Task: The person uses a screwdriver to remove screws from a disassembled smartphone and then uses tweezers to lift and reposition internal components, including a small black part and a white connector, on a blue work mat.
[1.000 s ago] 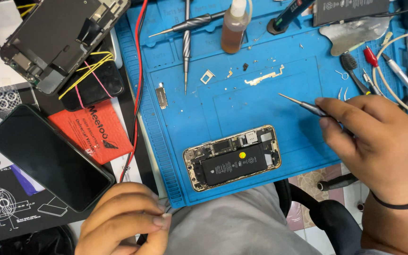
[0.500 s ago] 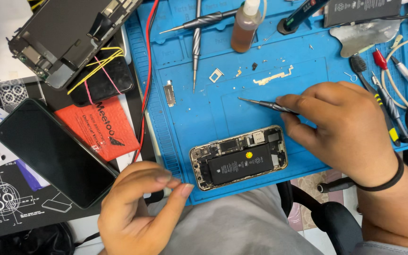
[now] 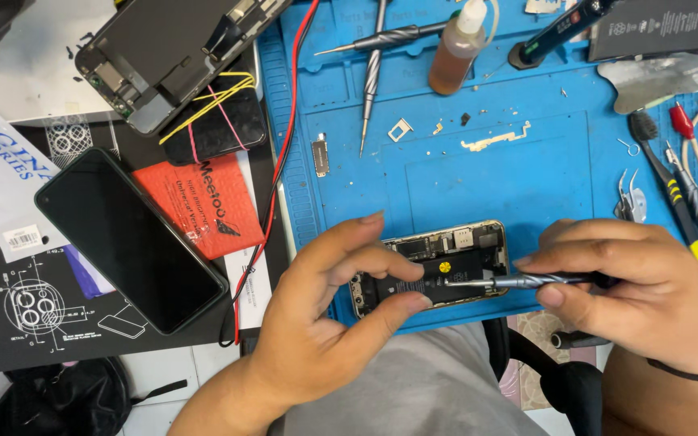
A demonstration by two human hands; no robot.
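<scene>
Opened phone (image 3: 434, 266): screen off, battery in. We steady it w/ left hand (image 3: 325, 323), pinching narrow; right hand (image 3: 632, 291) grips screwdriver (image 3: 519, 281), tip inside. Internals not yet removed.

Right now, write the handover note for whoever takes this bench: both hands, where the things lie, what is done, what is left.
Left hand: fingers steady the opened gold-edged phone with black battery at its left end and near edge.
Right hand: holds a slim metal screwdriver, tip inside the phone beside the battery.
The phone lies at the near edge of the blue silicone work mat.
Done: the phone is already open, its insides exposed; a small gold bracket and a small metal tray frame lie loose on the mat.
Left: the battery and board are not yet out. Which screw the tip is on cannot be told.
</scene>
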